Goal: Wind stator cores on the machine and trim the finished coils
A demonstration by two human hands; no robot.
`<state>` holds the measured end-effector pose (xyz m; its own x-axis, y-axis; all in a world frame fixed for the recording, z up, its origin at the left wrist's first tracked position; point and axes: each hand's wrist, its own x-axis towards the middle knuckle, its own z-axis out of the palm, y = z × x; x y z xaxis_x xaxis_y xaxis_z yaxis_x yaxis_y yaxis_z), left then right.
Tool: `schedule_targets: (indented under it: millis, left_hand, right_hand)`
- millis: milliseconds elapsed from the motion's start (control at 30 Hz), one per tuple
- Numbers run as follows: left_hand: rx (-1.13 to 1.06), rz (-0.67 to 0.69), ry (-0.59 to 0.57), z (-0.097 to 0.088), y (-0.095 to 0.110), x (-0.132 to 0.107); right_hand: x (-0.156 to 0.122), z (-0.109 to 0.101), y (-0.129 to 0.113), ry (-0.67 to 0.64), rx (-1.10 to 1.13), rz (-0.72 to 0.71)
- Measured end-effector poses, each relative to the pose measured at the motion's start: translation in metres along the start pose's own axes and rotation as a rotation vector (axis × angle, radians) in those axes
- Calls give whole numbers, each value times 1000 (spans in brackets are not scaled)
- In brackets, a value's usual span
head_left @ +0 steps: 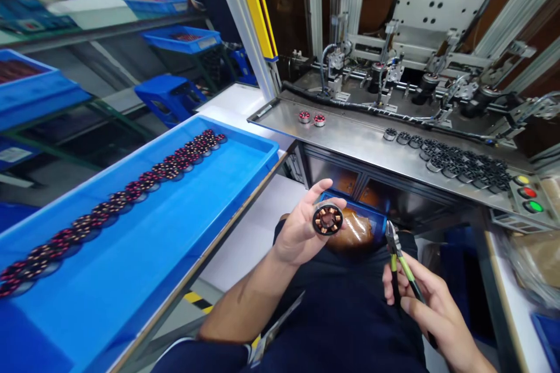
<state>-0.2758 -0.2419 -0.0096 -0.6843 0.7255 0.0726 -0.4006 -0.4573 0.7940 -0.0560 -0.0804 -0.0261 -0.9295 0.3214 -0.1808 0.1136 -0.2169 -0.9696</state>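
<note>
Holding a copper-wound stator (324,227) by its rim, left hand (301,233) pinched round the edge with one finger raised. Wound face is up toward the wearer, seemingly so the coils stay visible.

Clock from that stator: right hand (431,303) at 4, fingers curled round the handles of the diagonal cutters (394,243), nose pointing off to 11. Handles sit apart; can't tell if the blades are parted.

Blue tray (184,221) at 9: stator row (149,180) overlapped in a long strip, probably to save room. Steel ledge (350,134): two red-wound stators (319,120) at 12, dark slotted rings (470,166) bunched at 2, probably for easy reach near the fixtures (385,84).
</note>
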Motion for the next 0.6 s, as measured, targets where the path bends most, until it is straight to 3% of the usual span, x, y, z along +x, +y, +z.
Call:
schedule_targets:
  millis: [233, 333, 400, 467, 533, 600]
  left_hand:
    - [-52, -16, 90, -1, 6, -1]
    - [18, 6, 147, -17, 22, -18]
    - [134, 20, 252, -40, 37, -35]
    - [285, 48, 426, -71, 56, -52]
    - [497, 63, 634, -108, 77, -65]
    - [773, 51, 862, -151, 99, -72]
  right_hand:
    - [3, 8, 11, -12, 28, 35]
    - [20, 17, 9, -47, -73, -2]
    - [47, 22, -6, -95, -293, -104]
    - [89, 23, -30, -85, -587, -295]
    - [145, 21, -55, 59, -832, -506]
    - [208, 19, -72, 240, -1040, -555]
